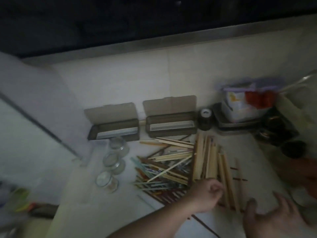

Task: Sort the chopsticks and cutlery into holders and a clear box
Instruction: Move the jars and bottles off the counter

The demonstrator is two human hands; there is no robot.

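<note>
A dim, blurred view looks down on a pale surface that runs back to a dark edge. The left hand reaches in from the lower middle, its fingers curled at the near end of a bundle of pale wooden chopsticks; the blur hides whether they actually pinch a stick or only touch the ends. The right hand lies at the lower right with fingers spread, palm down, just beside the bundle's near end, and it holds nothing that can be seen.

Left of the bundle a mixed heap of chopsticks lies crisscrossed (pale wood on top, darker and coloured ones underneath). One dark stick lies alone near the bottom edge, under the left forearm.

Behind the heap stand two dark translucent holders with their lids tipped open: the left holder and the right holder, side by side and close to each other. Three clear glass jars sit in a loose row to the left of the heap. A small dark jar stands just right of the right holder, and beyond it a plastic tub with a purple lid rests on a dark tray. Dark round objects crowd the right edge, too blurred to name.
</note>
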